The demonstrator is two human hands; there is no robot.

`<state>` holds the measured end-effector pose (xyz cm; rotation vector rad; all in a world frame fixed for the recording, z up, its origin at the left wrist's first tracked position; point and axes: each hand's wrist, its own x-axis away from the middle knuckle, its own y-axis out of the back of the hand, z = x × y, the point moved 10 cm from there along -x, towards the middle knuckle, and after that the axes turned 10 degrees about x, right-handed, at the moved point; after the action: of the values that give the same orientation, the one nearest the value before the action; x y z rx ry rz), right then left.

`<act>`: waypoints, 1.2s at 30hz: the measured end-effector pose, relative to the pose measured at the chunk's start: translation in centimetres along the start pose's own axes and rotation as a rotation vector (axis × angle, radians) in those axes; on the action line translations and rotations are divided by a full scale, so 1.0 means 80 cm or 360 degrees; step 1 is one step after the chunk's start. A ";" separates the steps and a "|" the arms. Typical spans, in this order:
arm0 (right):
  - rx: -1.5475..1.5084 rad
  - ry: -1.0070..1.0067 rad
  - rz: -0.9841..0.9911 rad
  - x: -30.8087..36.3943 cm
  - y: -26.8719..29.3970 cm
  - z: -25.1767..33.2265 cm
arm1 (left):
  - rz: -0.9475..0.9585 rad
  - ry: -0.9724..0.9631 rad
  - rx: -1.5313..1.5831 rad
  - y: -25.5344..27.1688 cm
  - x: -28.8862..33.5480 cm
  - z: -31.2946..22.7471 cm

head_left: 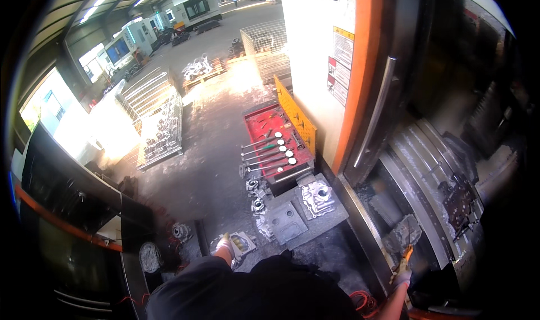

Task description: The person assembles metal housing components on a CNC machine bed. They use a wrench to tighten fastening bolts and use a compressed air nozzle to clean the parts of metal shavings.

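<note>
My left hand [224, 244], in a pale glove, is down by my left side with its fingers closed on the edge of a silvery metal casting [243, 244]. The casting has a large opening and a yellowish patch inside. Off to the right, my gloved right hand [400, 277] reaches into the open machine and grips a slim orange tool [408, 253]. That tool points up toward a greyish, blurred lump [404, 233] at the machine's inner edge; its exact kind is too small to tell.
Ahead stands a red tool tray [263, 123] with several dial gauges [282, 149]. Before it, a grey bench [323, 221] bears another casting [318, 197]. The machine's door frame [350, 95] rises on the right. A red hose [364, 304] lies coiled low down. A wire cage [160, 117] stands left.
</note>
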<state>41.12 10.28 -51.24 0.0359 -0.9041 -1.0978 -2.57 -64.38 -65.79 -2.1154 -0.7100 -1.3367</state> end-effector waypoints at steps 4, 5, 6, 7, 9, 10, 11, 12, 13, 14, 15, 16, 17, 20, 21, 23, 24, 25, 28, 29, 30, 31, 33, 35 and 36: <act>-0.0054 0.0010 -0.0066 0.000 0.004 -0.032 | 0.0084 0.0019 -0.0129 -0.024 -0.021 -0.006; -0.0055 0.0059 -0.0035 0.005 0.003 -0.026 | 0.0097 0.0021 -0.0148 -0.030 -0.026 -0.004; -0.0056 0.0109 -0.0003 0.012 0.004 -0.020 | 0.0119 0.0034 -0.0139 -0.037 -0.031 0.000; -0.0053 0.0148 0.0026 0.035 0.002 -0.009 | 0.0134 0.0051 -0.0137 -0.039 -0.030 0.003; -0.0061 -0.0030 -0.0003 0.094 -0.004 0.012 | 0.0137 0.0056 -0.0157 -0.038 -0.026 0.001; -0.0070 -0.0117 -0.0018 0.112 -0.005 0.012 | 0.0150 0.0049 -0.0162 -0.040 -0.027 -0.004; -0.0079 -0.0074 -0.0013 0.112 -0.006 0.005 | 0.0154 0.0045 -0.0165 -0.039 -0.027 -0.008; -0.0086 -0.0030 -0.0005 0.106 -0.008 -0.005 | 0.0155 0.0035 -0.0172 -0.037 -0.027 -0.012; -0.0094 0.0033 0.0000 0.100 -0.009 -0.001 | 0.0175 0.0033 -0.0168 -0.046 -0.030 -0.011; -0.0057 -0.0002 -0.0025 0.100 -0.009 -0.008 | 0.0182 0.0034 -0.0165 -0.050 -0.032 -0.011; -0.0018 -0.0039 -0.0048 0.102 -0.009 -0.016 | 0.0189 0.0043 -0.0183 -0.046 -0.031 -0.010; 0.0030 -0.0087 -0.0067 0.108 -0.006 -0.026 | 0.0194 0.0051 -0.0197 -0.043 -0.031 -0.008; 0.0109 -0.0114 -0.0074 0.112 -0.006 -0.025 | 0.0215 0.0052 -0.0209 -0.049 -0.034 -0.006; -0.0036 -0.0097 -0.0068 0.077 0.002 -0.069 | 0.0292 0.0082 -0.0286 -0.065 -0.042 0.006; -0.0088 0.0036 -0.0071 0.073 0.000 -0.056 | 0.0324 0.0093 -0.0328 -0.073 -0.044 0.010; -0.0117 0.0227 -0.0012 0.060 -0.012 -0.034 | 0.0490 0.0103 -0.0382 -0.057 -0.048 -0.013; -0.0097 0.0225 0.0038 0.056 -0.023 -0.031 | 0.0709 0.0143 -0.0400 -0.049 -0.050 -0.037; -0.0065 0.0204 0.0064 0.056 -0.024 -0.036 | 0.0828 0.0216 -0.0403 -0.043 -0.048 -0.050; 0.0205 0.0148 -0.0072 0.071 0.008 -0.030 | 0.0546 0.0260 -0.0479 -0.022 -0.024 -0.006; 0.0294 0.0151 -0.0107 0.076 0.009 -0.020 | 0.0396 0.0213 -0.0519 -0.012 -0.018 -0.001; 0.0352 0.0169 -0.0123 0.079 0.008 -0.012 | 0.0279 0.0125 -0.0531 -0.011 -0.018 -0.013; 0.0408 0.0210 -0.0145 0.079 0.012 -0.010 | 0.0268 0.0132 -0.0552 -0.013 -0.023 -0.016; 0.0520 0.0287 -0.0175 0.074 0.019 -0.011 | 0.0246 0.0121 -0.0552 -0.002 -0.037 -0.027; 0.0366 0.0083 -0.0177 0.093 0.017 0.011 | 0.0306 0.0113 -0.0561 0.005 -0.049 -0.045; 0.0368 0.0062 -0.0191 0.087 0.017 0.006 | 0.0345 0.0123 -0.0572 0.003 -0.053 -0.049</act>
<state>42.89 5.72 -46.03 0.3050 -1.0002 -1.0949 -6.47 -67.87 -68.26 -2.3197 -0.2096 -1.5003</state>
